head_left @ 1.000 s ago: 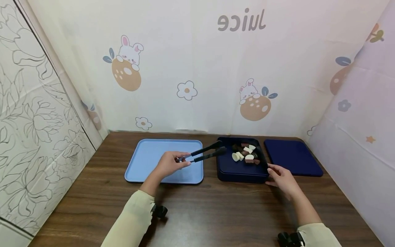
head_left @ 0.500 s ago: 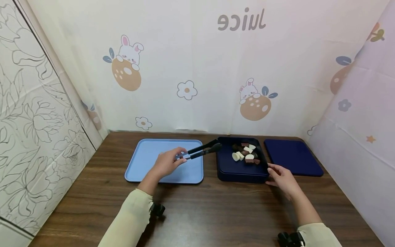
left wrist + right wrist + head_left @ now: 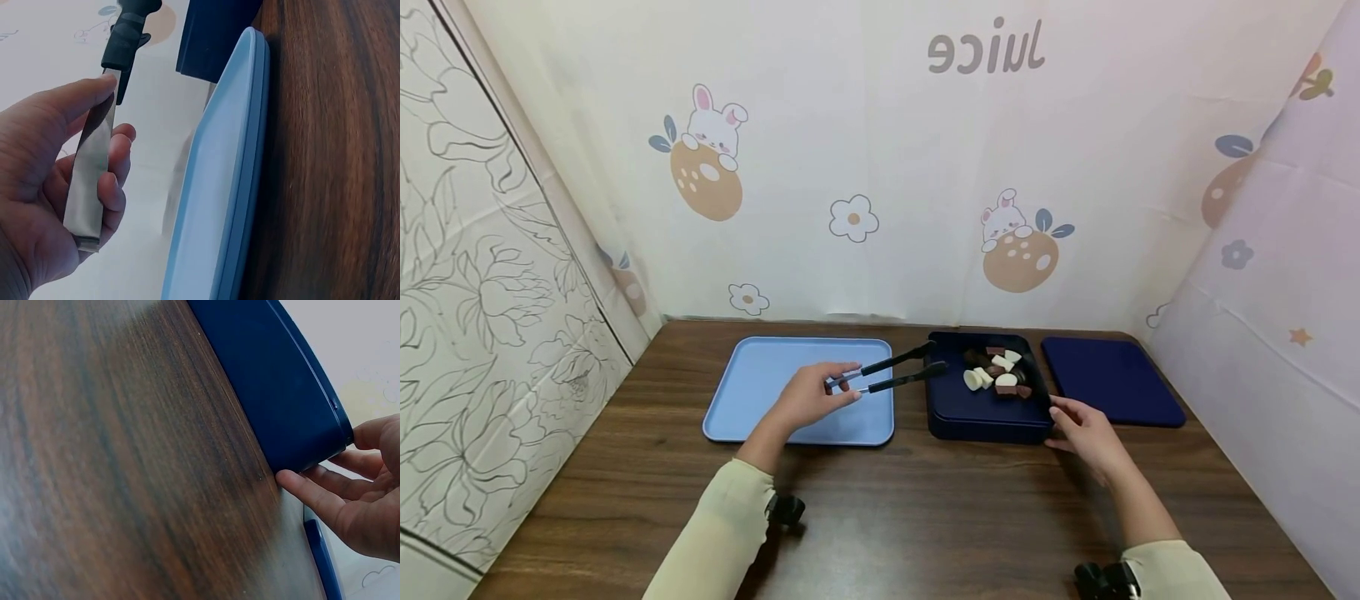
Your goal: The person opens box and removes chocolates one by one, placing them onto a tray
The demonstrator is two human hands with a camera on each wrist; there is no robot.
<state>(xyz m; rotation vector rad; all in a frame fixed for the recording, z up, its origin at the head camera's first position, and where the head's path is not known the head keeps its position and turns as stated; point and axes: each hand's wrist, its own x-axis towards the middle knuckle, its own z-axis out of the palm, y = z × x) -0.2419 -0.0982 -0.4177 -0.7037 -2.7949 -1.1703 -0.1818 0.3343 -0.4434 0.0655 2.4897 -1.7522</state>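
Observation:
My left hand (image 3: 813,397) holds a pair of tongs (image 3: 895,382) by the bare metal near their bend, over the light blue tray (image 3: 758,390). In the left wrist view, the thumb and fingers lie along the tongs' flat steel strip (image 3: 89,181). The tongs' two black arms stand apart, tips overlapping the left rim of a dark blue box (image 3: 990,432), with nothing between them. Several chocolates (image 3: 1005,383), white and brown, are heaped in the box's right half. My right hand (image 3: 1087,439) touches the box's near right corner with fairly straight fingers (image 3: 312,494).
A flat dark blue lid-like panel (image 3: 1108,382) lies right of the box on the brown wooden table (image 3: 940,517). Behind the table hangs a pale printed curtain (image 3: 917,150). A panel with flower line drawings (image 3: 482,250) stands at the left.
The tongs' arms drew closer together and shifted left half a second ago; now they are spread again with the tips back at the box's rim. The right hand and box stayed put.

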